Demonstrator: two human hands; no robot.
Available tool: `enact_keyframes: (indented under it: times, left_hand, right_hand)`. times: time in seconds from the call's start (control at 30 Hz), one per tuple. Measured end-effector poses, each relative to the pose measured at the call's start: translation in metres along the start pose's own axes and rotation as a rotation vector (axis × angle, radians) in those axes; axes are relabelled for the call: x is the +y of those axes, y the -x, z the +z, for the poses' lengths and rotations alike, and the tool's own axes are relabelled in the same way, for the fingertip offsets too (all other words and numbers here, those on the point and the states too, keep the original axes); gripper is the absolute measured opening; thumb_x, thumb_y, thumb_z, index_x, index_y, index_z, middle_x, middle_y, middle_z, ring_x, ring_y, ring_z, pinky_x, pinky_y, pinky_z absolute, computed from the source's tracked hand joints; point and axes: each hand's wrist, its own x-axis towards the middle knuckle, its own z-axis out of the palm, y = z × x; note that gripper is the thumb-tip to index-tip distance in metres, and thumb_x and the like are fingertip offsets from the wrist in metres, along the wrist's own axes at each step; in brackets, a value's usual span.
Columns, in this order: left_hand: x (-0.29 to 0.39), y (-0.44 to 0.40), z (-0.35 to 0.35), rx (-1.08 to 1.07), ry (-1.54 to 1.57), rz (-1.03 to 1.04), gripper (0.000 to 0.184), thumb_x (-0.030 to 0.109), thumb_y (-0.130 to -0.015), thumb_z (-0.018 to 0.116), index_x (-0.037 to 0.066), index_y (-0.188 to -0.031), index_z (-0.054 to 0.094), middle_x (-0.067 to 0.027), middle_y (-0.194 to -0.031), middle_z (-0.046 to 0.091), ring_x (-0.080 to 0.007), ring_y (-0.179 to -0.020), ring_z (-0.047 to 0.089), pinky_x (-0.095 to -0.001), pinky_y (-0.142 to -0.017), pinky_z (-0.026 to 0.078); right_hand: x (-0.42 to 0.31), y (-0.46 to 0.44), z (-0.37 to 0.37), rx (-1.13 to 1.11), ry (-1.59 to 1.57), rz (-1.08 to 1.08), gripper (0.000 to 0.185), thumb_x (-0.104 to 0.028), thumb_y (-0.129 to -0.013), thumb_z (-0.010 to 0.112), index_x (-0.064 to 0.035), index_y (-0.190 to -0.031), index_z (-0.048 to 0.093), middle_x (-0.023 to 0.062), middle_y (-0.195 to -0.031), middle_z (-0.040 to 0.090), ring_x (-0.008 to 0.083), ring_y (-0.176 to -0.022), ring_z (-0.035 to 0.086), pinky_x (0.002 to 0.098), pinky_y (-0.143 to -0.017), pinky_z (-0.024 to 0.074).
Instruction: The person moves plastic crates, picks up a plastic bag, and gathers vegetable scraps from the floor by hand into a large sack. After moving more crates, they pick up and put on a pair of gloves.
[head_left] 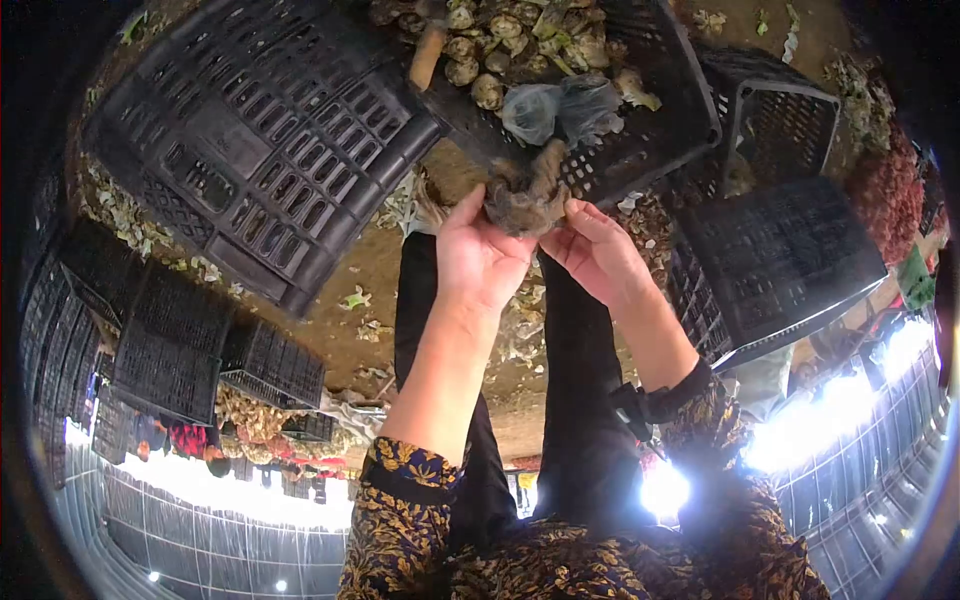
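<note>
Between my two hands is a crumpled, soiled grey-brown glove [528, 207], with a finger-like part sticking up. My left hand [482, 255] is palm up, its thumb at the glove's left side and its other fingers hidden beneath. My right hand [603, 258] pinches the glove's right edge between thumb and fingers. Just beyond the glove lies a crumpled clear plastic bag [560, 108] in a black crate [690, 120]. Round, dirt-marked vegetables [500, 45] are heaped there too. A wooden handle [428, 55] shows left of the heap.
A large overturned black crate [270, 150] stands on the left, another black crate [780, 265] on the right. More crates [165, 365] are stacked at the lower left. Leaf scraps [355, 298] litter the dirt floor [340, 340]. Red net sacks [885, 190] stand far right.
</note>
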Motion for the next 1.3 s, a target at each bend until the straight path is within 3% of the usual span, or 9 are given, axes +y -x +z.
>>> enact_keyframes:
  times: [0.2, 0.27, 0.47, 0.6, 0.77, 0.93, 1.07, 1.13, 1.3]
  left_hand:
    - [-0.001, 0.005, -0.018, 0.123, -0.401, 0.143, 0.028, 0.023, -0.091, 0.052, 0.006, -0.113, 0.054, -0.0076, -0.112, 0.060, -0.0186, -0.100, 0.058, -0.0337, -0.087, 0.044]
    - [-0.006, 0.009, -0.022, 0.144, -0.525, 0.208, 0.025, 0.022, -0.089, 0.056, 0.007, -0.110, 0.057, -0.0055, -0.109, 0.061, -0.0164, -0.096, 0.059, -0.0319, -0.084, 0.045]
    - [0.001, 0.017, -0.034, 0.236, -0.631, 0.359, 0.016, 0.019, -0.087, 0.061, 0.007, -0.098, 0.062, -0.0043, -0.099, 0.065, -0.0145, -0.086, 0.061, -0.0305, -0.076, 0.048]
    - [0.007, 0.012, -0.052, 0.470, -0.401, 0.422, 0.016, 0.020, -0.087, 0.062, 0.006, -0.093, 0.059, -0.0012, -0.083, 0.062, -0.0120, -0.071, 0.060, -0.0240, -0.066, 0.048]
    - [-0.005, 0.022, -0.044, 0.368, -0.851, 0.237, 0.033, 0.041, -0.087, 0.060, 0.008, -0.083, 0.058, 0.0064, -0.074, 0.052, -0.0018, -0.061, 0.040, -0.0190, -0.053, 0.032]
    - [-0.010, 0.027, -0.052, 0.317, -0.802, 0.307, 0.021, 0.009, -0.084, 0.062, 0.005, -0.104, 0.055, 0.0004, -0.078, 0.060, -0.0041, -0.065, 0.055, -0.0183, -0.050, 0.041]
    - [-0.007, 0.031, -0.051, 0.219, -0.809, 0.307, 0.033, 0.003, -0.088, 0.054, 0.008, -0.121, 0.050, -0.0058, -0.092, 0.063, -0.0114, -0.079, 0.062, -0.0260, -0.062, 0.052]
    - [-0.011, 0.031, -0.049, 0.208, -0.790, 0.285, 0.038, 0.003, -0.088, 0.053, 0.008, -0.126, 0.047, -0.0076, -0.099, 0.062, -0.0113, -0.083, 0.061, -0.0258, -0.066, 0.052]
    - [-0.013, 0.046, -0.043, 0.187, -0.459, 0.118, 0.040, 0.000, -0.087, 0.053, 0.004, -0.126, 0.046, -0.0056, -0.108, 0.059, -0.0115, -0.093, 0.057, -0.0282, -0.081, 0.048]
  right_hand:
    - [0.003, 0.012, 0.024, 0.007, -0.011, -0.025, 0.027, -0.025, -0.094, 0.047, -0.0092, -0.115, 0.048, 0.0055, -0.104, 0.056, 0.0175, -0.090, 0.056, 0.0364, -0.082, 0.0465]
    - [0.004, 0.018, 0.037, 0.130, 0.383, -0.163, 0.039, -0.033, -0.092, 0.048, -0.0121, -0.125, 0.042, 0.0047, -0.111, 0.053, 0.0173, -0.095, 0.055, 0.0377, -0.084, 0.0435]
    - [-0.002, -0.009, 0.018, 0.357, 0.426, -0.257, 0.017, -0.028, -0.084, 0.065, -0.0136, -0.088, 0.058, -0.0062, -0.080, 0.059, 0.0052, -0.066, 0.055, 0.0224, -0.053, 0.0410]
    - [-0.011, -0.018, -0.003, 0.454, 0.336, -0.276, 0.017, -0.025, -0.084, 0.065, -0.0119, -0.091, 0.058, -0.0051, -0.082, 0.059, 0.0059, -0.067, 0.055, 0.0226, -0.053, 0.0416]
    - [-0.013, -0.018, 0.017, 0.354, 0.134, -0.264, 0.018, -0.018, -0.086, 0.063, -0.0080, -0.099, 0.057, -0.0025, -0.083, 0.059, 0.0085, -0.069, 0.056, 0.0254, -0.059, 0.0474]
    - [-0.018, -0.019, 0.008, 0.319, 0.134, -0.413, 0.031, -0.012, -0.088, 0.059, -0.0063, -0.117, 0.049, 0.0023, -0.094, 0.057, 0.0132, -0.086, 0.057, 0.0288, -0.077, 0.0474]
    - [0.009, 0.004, 0.012, 0.506, 0.386, -0.373, 0.050, -0.018, -0.083, 0.066, -0.0035, -0.122, 0.039, 0.0034, -0.099, 0.053, 0.0140, -0.088, 0.054, 0.0289, -0.080, 0.0457]
    - [0.036, 0.015, 0.005, 0.305, 0.551, -0.319, 0.054, -0.019, -0.075, 0.075, -0.0022, -0.113, 0.041, 0.0052, -0.094, 0.053, 0.0110, -0.083, 0.052, 0.0237, -0.065, 0.0441]
    - [0.069, 0.029, 0.008, 0.076, 0.783, -0.383, 0.050, -0.010, -0.076, 0.071, 0.0015, -0.113, 0.041, 0.0067, -0.096, 0.057, 0.0114, -0.083, 0.056, 0.0254, -0.078, 0.0476]
